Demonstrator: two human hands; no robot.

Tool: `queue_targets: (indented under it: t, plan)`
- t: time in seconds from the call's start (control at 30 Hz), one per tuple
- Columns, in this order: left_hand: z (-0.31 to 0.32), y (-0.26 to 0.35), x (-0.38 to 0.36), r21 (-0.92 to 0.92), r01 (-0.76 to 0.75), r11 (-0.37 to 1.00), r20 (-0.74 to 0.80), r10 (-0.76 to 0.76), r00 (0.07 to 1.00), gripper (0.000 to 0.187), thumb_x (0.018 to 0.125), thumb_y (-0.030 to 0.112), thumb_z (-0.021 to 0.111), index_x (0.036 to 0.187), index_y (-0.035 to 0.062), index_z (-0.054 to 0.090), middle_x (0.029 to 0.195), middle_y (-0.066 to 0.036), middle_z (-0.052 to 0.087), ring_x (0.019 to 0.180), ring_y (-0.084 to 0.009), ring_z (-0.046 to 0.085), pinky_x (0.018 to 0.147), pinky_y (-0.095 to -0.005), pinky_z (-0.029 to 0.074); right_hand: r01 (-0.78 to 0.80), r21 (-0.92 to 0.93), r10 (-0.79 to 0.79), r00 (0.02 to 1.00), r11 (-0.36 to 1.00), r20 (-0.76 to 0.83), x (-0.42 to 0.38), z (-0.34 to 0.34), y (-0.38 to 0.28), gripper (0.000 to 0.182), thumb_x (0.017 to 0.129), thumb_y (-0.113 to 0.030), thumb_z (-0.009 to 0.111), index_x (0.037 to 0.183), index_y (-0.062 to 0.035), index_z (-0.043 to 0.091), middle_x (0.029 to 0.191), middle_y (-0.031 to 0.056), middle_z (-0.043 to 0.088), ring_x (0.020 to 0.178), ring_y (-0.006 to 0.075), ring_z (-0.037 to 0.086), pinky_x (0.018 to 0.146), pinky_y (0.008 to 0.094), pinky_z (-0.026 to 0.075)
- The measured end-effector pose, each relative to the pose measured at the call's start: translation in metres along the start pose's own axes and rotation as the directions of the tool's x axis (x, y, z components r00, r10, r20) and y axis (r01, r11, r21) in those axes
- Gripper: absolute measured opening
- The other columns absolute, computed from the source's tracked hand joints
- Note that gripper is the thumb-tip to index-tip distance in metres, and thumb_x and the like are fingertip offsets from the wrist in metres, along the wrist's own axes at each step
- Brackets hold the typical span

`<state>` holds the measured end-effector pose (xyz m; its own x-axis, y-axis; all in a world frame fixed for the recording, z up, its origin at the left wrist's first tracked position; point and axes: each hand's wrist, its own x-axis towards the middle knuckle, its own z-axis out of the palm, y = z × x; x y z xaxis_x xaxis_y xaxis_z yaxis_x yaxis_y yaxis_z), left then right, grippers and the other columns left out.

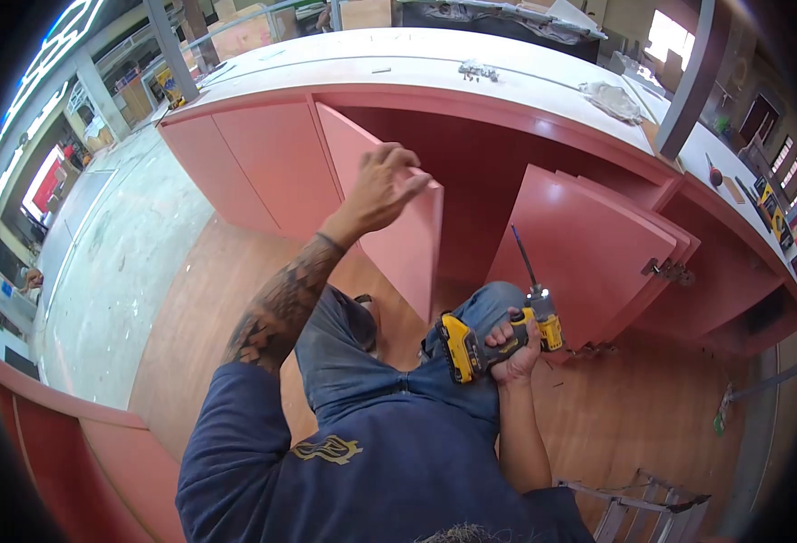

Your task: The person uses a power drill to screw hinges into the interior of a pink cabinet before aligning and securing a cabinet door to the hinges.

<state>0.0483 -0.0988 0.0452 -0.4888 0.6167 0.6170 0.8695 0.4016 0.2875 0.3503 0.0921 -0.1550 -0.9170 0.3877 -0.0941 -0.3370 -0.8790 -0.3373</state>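
Note:
My left hand [383, 192] is at the upper free edge of a pink cabinet door [407, 244], fingers curled over it and thumb on the near side. This door stands swung out from the cabinet [272, 163]. Near my right thigh, my right hand [518, 355] is wrapped around the grip of a yellow and black cordless drill driver [543, 324]. Its long thin bit [523, 253] points up and away, in front of stacked loose pink panels [579, 235]. A metal hinge [668, 270] is fixed near the edge of those panels.
The white countertop [326, 68] carries small hardware [478, 71], a crumpled plastic bag [611, 101] and tools at the right. A grey post [688, 90] rises beside it. Behind me lie a stepladder [638, 507] and another pink cabinet [100, 452]. Brown sheeting [634, 407] covers the floor.

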Motion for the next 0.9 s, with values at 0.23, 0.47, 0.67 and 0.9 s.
queue_targets:
  t: [0.23,0.47,0.67,0.9]
  plan:
    - [-0.079,-0.024,-0.107,-0.359,0.142,0.923,-0.129,-0.199,0.971,0.051,0.101,0.048,0.064,0.132,0.0075,0.061,0.147,-0.016,0.054,0.130,-0.0324,0.053,0.109,-0.0458,0.042,-0.087,-0.141,0.067,0.988,0.986,-0.137,0.013,0.023,0.000,0.049,0.104,-0.053,0.060,0.121,-0.0071,0.062,0.073,-0.0009,0.053,0.061,0.0119,0.053,0.060,0.0300,0.048]
    - [-0.093,-0.071,-0.198,-0.400,0.228,0.888,-0.383,-0.388,0.839,0.066,0.098,0.035,0.078,0.146,-0.0025,0.054,0.118,-0.011,0.074,0.088,-0.0165,0.073,0.077,-0.0316,0.059,-0.250,-0.321,0.212,0.966,0.913,-0.151,0.061,0.066,0.025,0.034,0.101,-0.033,0.068,0.118,-0.0032,0.064,0.075,0.0016,0.055,0.062,0.0144,0.055,0.060,0.0328,0.050]
    - [-0.082,-0.115,-0.234,-0.580,0.532,0.617,-0.227,-0.750,0.622,0.025,0.101,0.021,0.075,0.108,-0.0020,0.076,0.090,-0.004,0.077,0.082,-0.0107,0.071,0.069,-0.0287,0.057,-0.379,-0.399,0.335,0.925,0.835,-0.178,0.149,0.096,0.061,0.027,0.092,-0.023,0.076,0.113,-0.0067,0.069,0.076,0.0007,0.056,0.063,0.0142,0.056,0.058,0.0326,0.049]
    - [-0.078,-0.094,-0.225,-0.629,0.512,0.585,-0.382,-0.806,0.452,0.041,0.095,0.040,0.082,0.093,0.0000,0.074,0.080,-0.004,0.073,0.073,-0.0100,0.066,0.064,-0.0322,0.055,-0.408,-0.465,0.301,0.909,0.785,-0.289,0.235,0.043,0.076,0.014,0.091,-0.027,0.075,0.092,-0.0145,0.068,0.073,-0.0030,0.054,0.063,0.0145,0.055,0.061,0.0317,0.050]
